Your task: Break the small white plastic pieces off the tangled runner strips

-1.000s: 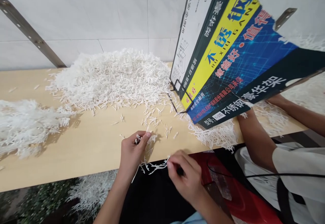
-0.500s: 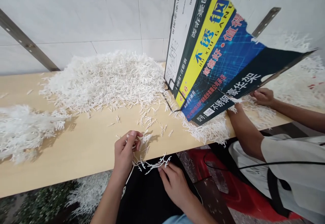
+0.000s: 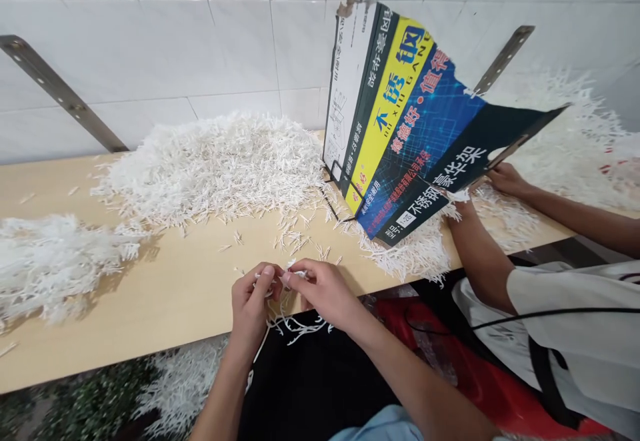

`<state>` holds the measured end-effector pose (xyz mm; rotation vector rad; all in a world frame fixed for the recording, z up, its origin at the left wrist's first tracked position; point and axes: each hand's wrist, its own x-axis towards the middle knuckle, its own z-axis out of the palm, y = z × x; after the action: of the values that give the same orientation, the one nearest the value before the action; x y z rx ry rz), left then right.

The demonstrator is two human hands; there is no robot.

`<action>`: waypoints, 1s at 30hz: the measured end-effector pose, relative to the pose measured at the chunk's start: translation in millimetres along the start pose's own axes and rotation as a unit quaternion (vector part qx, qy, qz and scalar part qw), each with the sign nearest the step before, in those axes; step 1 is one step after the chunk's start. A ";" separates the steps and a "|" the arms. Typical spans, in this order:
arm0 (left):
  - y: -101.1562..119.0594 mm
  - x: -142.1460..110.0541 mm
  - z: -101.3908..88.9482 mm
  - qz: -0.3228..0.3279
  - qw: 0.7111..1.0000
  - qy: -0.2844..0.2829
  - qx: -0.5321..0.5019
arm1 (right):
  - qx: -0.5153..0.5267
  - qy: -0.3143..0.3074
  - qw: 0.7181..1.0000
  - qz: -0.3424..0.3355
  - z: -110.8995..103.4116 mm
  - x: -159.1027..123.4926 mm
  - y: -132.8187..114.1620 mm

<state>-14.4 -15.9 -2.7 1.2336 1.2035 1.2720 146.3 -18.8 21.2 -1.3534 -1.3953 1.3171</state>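
My left hand (image 3: 251,298) is closed above the table's front edge, its curled fingers round several thin white branched plastic twigs (image 3: 299,329), which dangle below over my dark lap. My right hand (image 3: 327,291) meets it at the fingertips, thumb and index finger pinched on a bit of the white twigs. The exact joint between the fingertips is too small to make out. Just beyond both hands lie short loose white pieces (image 3: 296,236) on the wooden tabletop (image 3: 185,288).
A big white heap (image 3: 215,168) lies against the tiled wall, a smaller heap (image 3: 60,261) at left. An upright cardboard panel (image 3: 400,128) in a black wire stand (image 3: 340,204) divides the table. To its right are a co-worker's forearms (image 3: 483,254). Below left are green foliage (image 3: 95,388) and more white twigs (image 3: 180,381).
My right hand has risen from the dangling twigs over my lap up to my left fingertips, and pinches there. My left hand stays nearly in place. The camera view has shifted slightly.
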 end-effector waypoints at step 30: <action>58.1 -31.9 -41.1 0.016 0.976 0.101 -0.194 | -0.324 -0.099 0.866 -0.368 -15.0 -13.5 24.3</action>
<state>-54.6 -52.1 53.5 0.8561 1.0149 1.5977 167.2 -32.3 1.7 -0.8836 -2.3280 0.4810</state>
